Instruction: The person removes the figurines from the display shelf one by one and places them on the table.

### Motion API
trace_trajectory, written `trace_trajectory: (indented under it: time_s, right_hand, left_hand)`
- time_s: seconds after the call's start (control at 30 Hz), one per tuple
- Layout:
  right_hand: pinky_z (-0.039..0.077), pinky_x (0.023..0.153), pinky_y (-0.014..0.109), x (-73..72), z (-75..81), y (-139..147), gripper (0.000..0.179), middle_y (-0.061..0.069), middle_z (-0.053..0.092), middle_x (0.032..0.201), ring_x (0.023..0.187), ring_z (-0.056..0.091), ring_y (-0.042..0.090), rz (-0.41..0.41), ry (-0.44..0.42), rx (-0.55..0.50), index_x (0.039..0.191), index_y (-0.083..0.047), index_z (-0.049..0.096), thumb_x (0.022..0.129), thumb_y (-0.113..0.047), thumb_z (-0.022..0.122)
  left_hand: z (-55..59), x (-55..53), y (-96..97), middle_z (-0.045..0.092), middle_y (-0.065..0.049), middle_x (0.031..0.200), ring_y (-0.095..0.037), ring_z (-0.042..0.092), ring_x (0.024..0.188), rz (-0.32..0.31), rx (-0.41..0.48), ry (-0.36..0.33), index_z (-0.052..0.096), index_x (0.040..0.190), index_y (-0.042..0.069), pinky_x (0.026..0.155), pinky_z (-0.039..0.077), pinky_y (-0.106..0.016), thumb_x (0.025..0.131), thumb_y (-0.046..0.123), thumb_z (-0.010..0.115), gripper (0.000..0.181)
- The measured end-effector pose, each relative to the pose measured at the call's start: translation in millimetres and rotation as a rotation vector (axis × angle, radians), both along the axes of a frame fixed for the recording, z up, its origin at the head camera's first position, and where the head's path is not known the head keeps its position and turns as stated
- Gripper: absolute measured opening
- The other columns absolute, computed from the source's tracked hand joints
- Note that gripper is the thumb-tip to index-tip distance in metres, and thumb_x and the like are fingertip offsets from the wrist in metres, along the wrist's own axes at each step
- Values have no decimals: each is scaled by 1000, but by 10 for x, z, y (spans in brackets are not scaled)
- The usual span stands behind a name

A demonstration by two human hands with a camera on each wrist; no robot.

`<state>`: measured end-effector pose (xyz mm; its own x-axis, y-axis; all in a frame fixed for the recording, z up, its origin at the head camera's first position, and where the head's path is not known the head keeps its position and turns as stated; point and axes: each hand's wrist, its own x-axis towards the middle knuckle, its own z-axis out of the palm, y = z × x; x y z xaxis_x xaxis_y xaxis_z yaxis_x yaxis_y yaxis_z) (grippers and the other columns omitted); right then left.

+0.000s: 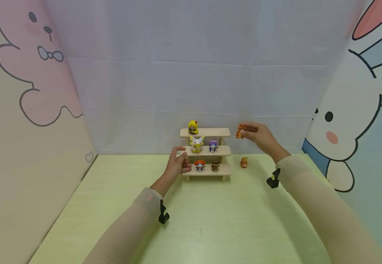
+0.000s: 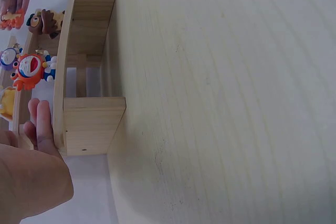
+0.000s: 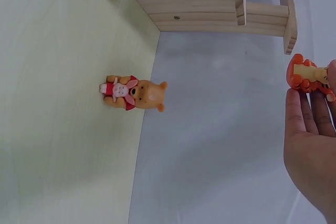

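Pinches an orange-and-yellow, plastic-looking tiger figurine (image 3: 305,74) at the tip of the right hand (image 1: 262,138). Probably light, stiff, slippery; best held round the body. Rests left hand (image 1: 175,164), unclenched, on pale wooden three-tier shelf (image 1: 214,132).

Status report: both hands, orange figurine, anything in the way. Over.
Right hand holding orange figurine aloft, right of wooden shelf. Left hand at shelf's left end. Nothing visibly between figurine and shelf.

Yellow-green table (image 1: 210,220) with a three-tier wooden shelf (image 1: 205,150) and a bear figurine (image 1: 244,163)
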<state>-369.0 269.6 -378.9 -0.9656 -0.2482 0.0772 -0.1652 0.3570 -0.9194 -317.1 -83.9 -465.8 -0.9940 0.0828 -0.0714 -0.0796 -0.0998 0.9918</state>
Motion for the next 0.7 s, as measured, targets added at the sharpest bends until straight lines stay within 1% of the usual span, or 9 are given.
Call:
trace_trajectory:
  time_s: [0.13, 0.2, 0.27, 0.37, 0.43, 0.5, 0.57, 0.7]
  right_hand:
    - [39, 117, 57, 14, -57, 103, 58, 18, 60, 140, 122, 60, 26, 15, 0, 23, 156, -9, 45, 105, -29, 64]
    - [41, 116, 55, 24, -91, 153, 58, 18, 61, 138, 121, 61, 23, 17, 3, 43, 156, -9, 45, 105, -30, 63]
    - [45, 113, 47, 40, -129, 201, 57, 18, 63, 136, 120, 62, 21, 16, 4, 53, 155, -9, 45, 105, -30, 63]
    - [50, 107, 33, 57, -192, 257, 56, 18, 64, 134, 119, 62, 19, 15, 10, 62, 155, -7, 46, 105, -30, 62]
    - [51, 102, 25, 68, -233, 290, 55, 20, 64, 134, 118, 63, 18, 13, 8, 54, 154, -6, 46, 106, -28, 62]
    - [52, 98, 20, 85, -263, 318, 54, 21, 63, 134, 116, 64, 17, 10, 4, 48, 153, -3, 46, 106, -25, 61]
    - [52, 95, 17, 123, -269, 331, 53, 24, 62, 134, 115, 64, 19, 5, -10, 43, 153, -1, 46, 107, -22, 60]
    - [51, 88, 11, 235, -230, 332, 50, 27, 59, 136, 122, 61, 30, -3, -47, 43, 152, 1, 45, 107, -16, 59]
  left_hand:
    - [-8, -8, -4, 54, -8, 83, -17, 66, 66, 0, 4, 0, 43, 138, 15, 63, 62, -30, 112, 24, 48, 28]
    - [-8, -9, -6, 54, -8, 82, -17, 66, 65, 1, 7, -2, 43, 137, 16, 63, 62, -31, 112, 24, 48, 27]
    - [-6, -10, -3, 54, -8, 82, -18, 67, 65, 3, 7, -6, 44, 137, 16, 62, 62, -31, 112, 24, 48, 27]
    - [-6, -17, -2, 54, -9, 82, -18, 67, 65, 5, 8, -9, 44, 137, 16, 62, 62, -30, 112, 24, 49, 27]
    - [-12, -25, -3, 54, -8, 82, -18, 66, 66, 4, 8, -9, 43, 138, 16, 62, 62, -30, 112, 24, 49, 28]
    - [-10, -25, -5, 54, -8, 83, -18, 66, 66, 0, 8, -6, 43, 139, 15, 62, 62, -30, 112, 25, 48, 29]
    - [-14, -29, -9, 54, -8, 83, -18, 67, 66, -9, 10, -5, 42, 140, 15, 63, 62, -30, 112, 25, 48, 31]
    - [-9, -26, -16, 54, -9, 83, -18, 67, 67, -21, 13, -10, 40, 143, 14, 66, 63, -35, 112, 25, 48, 34]
